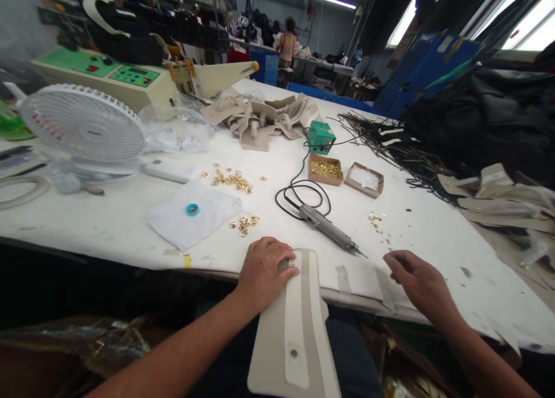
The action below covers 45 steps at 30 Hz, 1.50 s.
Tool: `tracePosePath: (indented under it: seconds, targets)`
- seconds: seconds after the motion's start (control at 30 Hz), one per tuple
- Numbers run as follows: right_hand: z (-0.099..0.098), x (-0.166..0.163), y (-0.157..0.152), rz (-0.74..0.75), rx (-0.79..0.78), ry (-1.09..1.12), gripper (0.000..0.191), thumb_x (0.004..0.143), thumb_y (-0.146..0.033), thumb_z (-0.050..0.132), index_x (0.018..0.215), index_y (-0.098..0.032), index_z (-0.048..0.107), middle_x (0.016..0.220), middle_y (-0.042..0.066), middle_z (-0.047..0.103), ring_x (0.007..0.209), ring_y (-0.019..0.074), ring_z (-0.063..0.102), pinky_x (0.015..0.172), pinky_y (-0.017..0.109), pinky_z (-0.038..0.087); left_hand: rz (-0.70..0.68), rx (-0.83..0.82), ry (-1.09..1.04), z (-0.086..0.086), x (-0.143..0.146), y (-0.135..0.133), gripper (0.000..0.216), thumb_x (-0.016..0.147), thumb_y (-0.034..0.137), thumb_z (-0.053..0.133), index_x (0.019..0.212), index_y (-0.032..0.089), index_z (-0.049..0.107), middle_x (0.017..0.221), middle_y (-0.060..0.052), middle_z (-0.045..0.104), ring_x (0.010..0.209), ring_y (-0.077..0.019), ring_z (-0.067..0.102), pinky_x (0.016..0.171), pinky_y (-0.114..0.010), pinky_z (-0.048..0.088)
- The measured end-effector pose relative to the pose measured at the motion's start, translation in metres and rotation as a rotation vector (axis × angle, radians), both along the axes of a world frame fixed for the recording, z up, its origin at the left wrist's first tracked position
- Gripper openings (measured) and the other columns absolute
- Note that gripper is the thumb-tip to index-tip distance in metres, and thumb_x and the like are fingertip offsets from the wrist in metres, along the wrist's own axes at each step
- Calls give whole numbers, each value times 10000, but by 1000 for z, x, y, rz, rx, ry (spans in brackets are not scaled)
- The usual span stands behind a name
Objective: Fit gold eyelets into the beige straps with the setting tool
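My left hand (265,269) rests on the top end of a beige strap piece (295,334) that hangs over the near table edge; the fingers curl over it and press it down. A small metal stud shows low on the strap. My right hand (414,279) lies on the white table (130,224) to the right, fingers curled together, with nothing visible in them. An electric screwdriver (327,227) with a black cable lies between and just beyond both hands. Gold rings (245,223) lie scattered to the left of it.
A white fan (82,126) stands at the left, a white cloth with a blue ring (192,209) nearer. Two small boxes (325,169) and a green power unit (321,136) sit mid-table. Beige pieces and black straps pile at the back and right. A person stands far behind.
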State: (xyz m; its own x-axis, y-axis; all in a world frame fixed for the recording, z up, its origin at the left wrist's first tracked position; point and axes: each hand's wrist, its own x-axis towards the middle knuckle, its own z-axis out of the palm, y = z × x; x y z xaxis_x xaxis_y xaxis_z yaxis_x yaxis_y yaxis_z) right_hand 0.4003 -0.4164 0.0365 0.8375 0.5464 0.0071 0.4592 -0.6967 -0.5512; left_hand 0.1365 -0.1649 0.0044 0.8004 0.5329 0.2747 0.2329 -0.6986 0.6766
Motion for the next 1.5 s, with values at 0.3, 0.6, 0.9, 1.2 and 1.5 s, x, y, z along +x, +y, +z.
tracePosePath:
  seconds: [0.3,0.6,0.9,1.2,1.5]
  targets:
    - [12,-121,106,422,121,480,302,958,-482,577,859,-209,661,696,-20,619,648,156,549,635,272,433,-12,10,2,-2,0,-1,198,815,285,865,991,272,776,1119,6,807,1149,-277,620,1023,-489,432]
    - [-4,-118,130,546,99,348,199,963,-338,585,889,-217,725,895,0,689,870,181,634,824,300,444,-52,40,-18,-7,-4,1,242,850,370,849,1060,272,778,1145,-2,801,1153,-271,614,1039,-476,422]
    - [-4,-123,135,429,17,352,181,878,-376,649,813,-215,697,779,-10,685,748,181,596,712,307,422,-62,38,-11,-9,-4,1,265,860,397,839,1087,276,773,1176,-13,793,1178,-280,594,1026,-489,401]
    - [-4,-111,138,488,10,468,196,871,-375,656,772,-207,675,683,-32,614,656,150,522,638,281,385,-53,56,-33,-11,-5,2,282,843,391,857,1081,270,766,1175,20,792,1180,-266,594,1041,-484,390]
    - [0,-109,145,436,-39,585,193,848,-366,663,752,-200,636,547,-66,536,509,110,439,515,253,310,-49,53,-25,-12,-3,2,294,850,381,852,1101,258,762,1185,2,788,1193,-276,585,1043,-484,393]
